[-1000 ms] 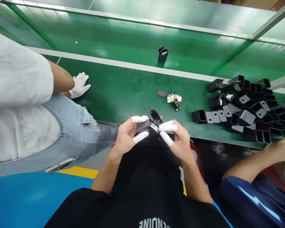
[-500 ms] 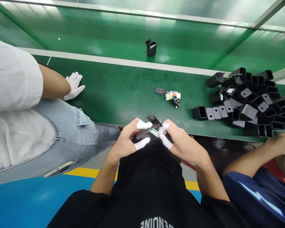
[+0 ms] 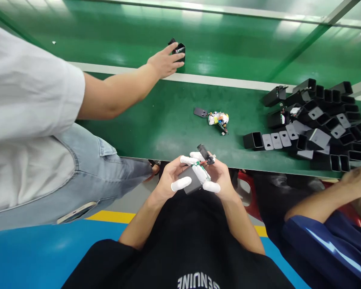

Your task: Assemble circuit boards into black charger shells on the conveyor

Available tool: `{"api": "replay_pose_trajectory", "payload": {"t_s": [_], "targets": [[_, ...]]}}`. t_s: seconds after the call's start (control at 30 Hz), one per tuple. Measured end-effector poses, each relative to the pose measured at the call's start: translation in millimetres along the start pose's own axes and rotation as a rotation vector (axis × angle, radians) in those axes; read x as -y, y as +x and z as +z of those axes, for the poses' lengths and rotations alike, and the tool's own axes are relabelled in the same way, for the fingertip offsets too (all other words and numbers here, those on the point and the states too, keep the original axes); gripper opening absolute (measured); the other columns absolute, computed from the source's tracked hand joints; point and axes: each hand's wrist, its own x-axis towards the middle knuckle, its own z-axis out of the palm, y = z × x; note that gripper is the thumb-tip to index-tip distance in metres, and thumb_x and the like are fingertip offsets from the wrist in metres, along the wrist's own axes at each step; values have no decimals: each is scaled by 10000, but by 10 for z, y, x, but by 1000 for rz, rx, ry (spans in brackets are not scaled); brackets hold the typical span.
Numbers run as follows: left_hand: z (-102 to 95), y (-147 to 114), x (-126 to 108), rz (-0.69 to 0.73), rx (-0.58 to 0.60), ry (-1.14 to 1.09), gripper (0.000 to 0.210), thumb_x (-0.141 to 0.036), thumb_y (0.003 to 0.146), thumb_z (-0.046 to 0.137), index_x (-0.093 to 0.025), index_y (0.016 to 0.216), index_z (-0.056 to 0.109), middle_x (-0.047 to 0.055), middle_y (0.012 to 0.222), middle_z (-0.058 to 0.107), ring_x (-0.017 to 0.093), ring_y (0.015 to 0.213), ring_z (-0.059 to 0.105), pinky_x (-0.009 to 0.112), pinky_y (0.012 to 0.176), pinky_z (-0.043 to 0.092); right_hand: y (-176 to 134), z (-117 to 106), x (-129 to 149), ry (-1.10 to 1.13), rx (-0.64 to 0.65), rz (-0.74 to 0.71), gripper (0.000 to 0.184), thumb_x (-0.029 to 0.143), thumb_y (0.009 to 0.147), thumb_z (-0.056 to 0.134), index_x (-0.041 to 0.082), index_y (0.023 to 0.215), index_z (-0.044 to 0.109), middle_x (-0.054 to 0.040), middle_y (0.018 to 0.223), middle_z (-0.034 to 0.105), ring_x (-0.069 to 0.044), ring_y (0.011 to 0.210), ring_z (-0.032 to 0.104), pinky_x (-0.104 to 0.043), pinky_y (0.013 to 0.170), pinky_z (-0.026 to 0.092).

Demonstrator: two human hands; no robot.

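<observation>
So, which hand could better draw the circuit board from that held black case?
Probably the right hand: it holds the exposed end of the circuit board, while the left hand grips the black case.

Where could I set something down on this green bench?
Bare bench lies between the co-worker's outstretched arm and the loose circuit assembly, and beyond the white strip, right of the case by their hand. Black cases crowd the right end.

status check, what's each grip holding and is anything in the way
Left grip on black housing. Right grip on circuit assembly, jutting from housing. Co-worker's hand at far black case, apart from both grips.
</observation>
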Motion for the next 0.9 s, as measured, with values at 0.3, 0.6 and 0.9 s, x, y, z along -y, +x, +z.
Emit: {"api": "replay_pose_trajectory", "payload": {"t_s": [0.3,0.6,0.9], "targets": [[97,94,-27,-104,7,-361,404,-448,711,900,-248,975,668,35,965,678,213,863,714,321,714,579,-55,-54,518,-92,-200,-264,810,659,566,1080,358,1262,794,-67,1076,759,-362,971,802,-575,813,720],[229,214,-21,-124,-16,-406,416,-475,667,879,-271,950,653,51,1030,677,312,1036,716,507,926,616,33,123,703,-207,-155,-289,728,536,638,1092,332,1274,805,-72,1052,787,-314,887,771,-503,726,694],[233,317,-35,-99,-12,-296,493,-591,647,887,-268,911,625,63,968,678,364,1089,731,556,978,610,51,179,672,-349,-205,-295,730,517,579,1120,310,1202,799,-91,1064,781,-338,986,757,-500,711,665]]}}
